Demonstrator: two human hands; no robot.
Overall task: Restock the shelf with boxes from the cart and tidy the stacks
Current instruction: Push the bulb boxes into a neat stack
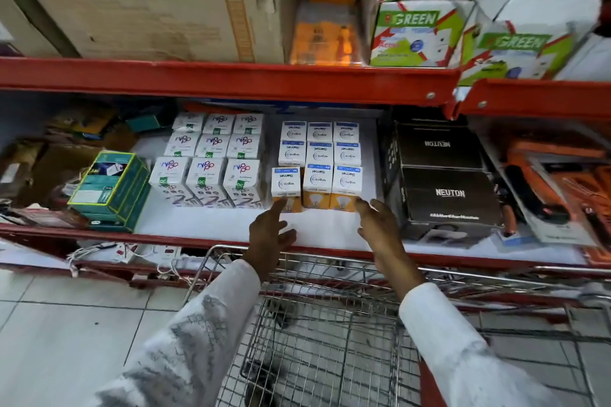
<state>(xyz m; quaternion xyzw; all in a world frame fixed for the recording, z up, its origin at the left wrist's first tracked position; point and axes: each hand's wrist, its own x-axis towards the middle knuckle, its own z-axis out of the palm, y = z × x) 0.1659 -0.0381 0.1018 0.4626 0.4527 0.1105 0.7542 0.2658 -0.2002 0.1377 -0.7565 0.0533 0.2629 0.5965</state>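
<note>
Bright even overhead light on the white shelf [215, 225]; upper shelf recesses dim (right corner near black). Wide-angle bowing at edges, soft compression blur throughout, sleeves overexposed.

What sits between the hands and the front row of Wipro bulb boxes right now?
Nothing visible. The left hand and right hand are open just in front of the front row of Wipro boxes, with only bare white shelf liner around them. The left index fingertip reaches the leftmost box.
</note>
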